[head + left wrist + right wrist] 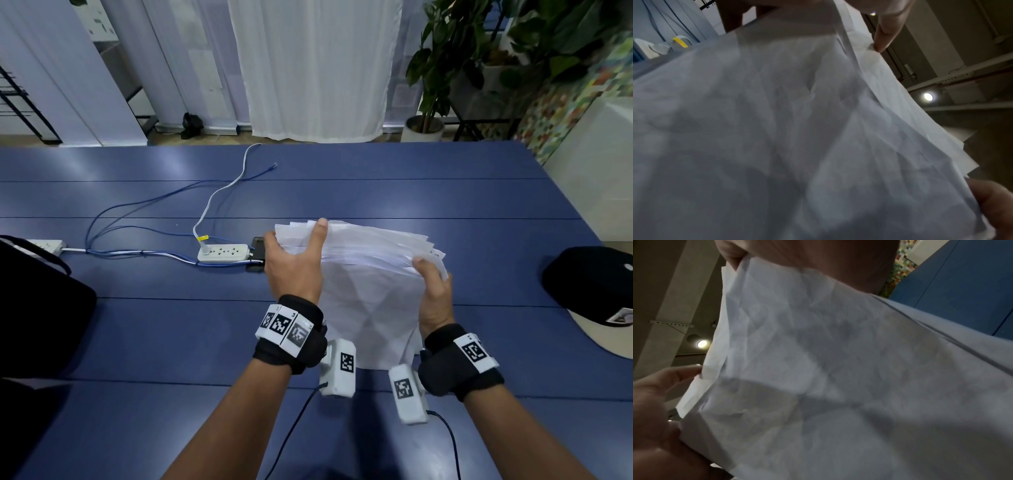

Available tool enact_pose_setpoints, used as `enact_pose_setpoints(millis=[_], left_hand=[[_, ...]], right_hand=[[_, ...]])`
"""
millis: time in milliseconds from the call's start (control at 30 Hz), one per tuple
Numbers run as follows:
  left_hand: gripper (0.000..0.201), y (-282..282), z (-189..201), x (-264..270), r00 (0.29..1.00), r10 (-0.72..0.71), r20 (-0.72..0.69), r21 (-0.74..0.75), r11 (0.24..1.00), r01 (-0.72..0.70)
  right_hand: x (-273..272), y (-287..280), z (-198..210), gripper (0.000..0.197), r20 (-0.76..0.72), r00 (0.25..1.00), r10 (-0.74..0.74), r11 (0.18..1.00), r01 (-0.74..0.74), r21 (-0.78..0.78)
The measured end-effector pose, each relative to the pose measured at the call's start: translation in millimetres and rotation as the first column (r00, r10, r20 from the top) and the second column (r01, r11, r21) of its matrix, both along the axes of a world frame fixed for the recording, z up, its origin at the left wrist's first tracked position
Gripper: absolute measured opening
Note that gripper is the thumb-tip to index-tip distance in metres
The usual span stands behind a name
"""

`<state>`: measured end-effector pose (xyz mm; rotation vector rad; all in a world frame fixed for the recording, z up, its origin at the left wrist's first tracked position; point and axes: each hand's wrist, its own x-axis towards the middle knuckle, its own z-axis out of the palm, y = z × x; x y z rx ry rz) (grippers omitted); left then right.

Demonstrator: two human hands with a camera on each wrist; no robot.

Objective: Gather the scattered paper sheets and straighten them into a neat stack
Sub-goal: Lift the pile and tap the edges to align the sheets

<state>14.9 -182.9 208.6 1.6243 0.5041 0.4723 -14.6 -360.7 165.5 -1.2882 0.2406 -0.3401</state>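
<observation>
Between both hands, the paper stack (370, 291) stands on edge on the blue desk (445, 192), its top edges fanned unevenly. Fingers (320, 233) of the left hand (294, 265) curl round its left side with the thumb over the top; the right hand (435, 294) grips the right side. Beyond the left hand lie a white power strip (223, 253) and cables (137, 212). A black cap (592, 287) sits well apart at right.
</observation>
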Motion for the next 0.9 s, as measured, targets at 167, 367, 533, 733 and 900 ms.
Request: enact_pose_setpoints(millis=[167,367,533,733,900], left_hand=[[0.033,-1.1,1.0,0.9,0.999,0.032,-0.025,0.01,0.999,-0.032],[0.098,-4.0,2.9,0.2,0.997,0.006,-0.082,0.025,1.0,-0.004],[0.055,-3.3,2.9,4.7,0.995,0.035,-0.094,-0.021,0.999,-0.037],[0.05,-6.6,5.7,-4.1,1.0,0.012,-0.026,-0.015,1.0,-0.012],[0.088,-6.6,4.1,0.1,0.995,0.039,-0.087,0.021,0.999,-0.037]], right_hand=[[-2.3,0.9,3.5,0.022,0.005,1.0,0.023,0.999,-0.023,0.024],[1.1,3.7,7.9,0.049,-0.06,0.998,-0.001,0.999,0.003,0.033],[2.9,4.6,5.7,0.075,-0.115,0.993,-0.016,1.0,0.016,0.001],[2.7,5.3,10.3,0.033,-0.072,0.997,-0.007,0.994,-0.001,-0.11],[0.4,5.3,18.0,0.077,-0.14,0.989,-0.054,0.998,0.048,-0.05]])
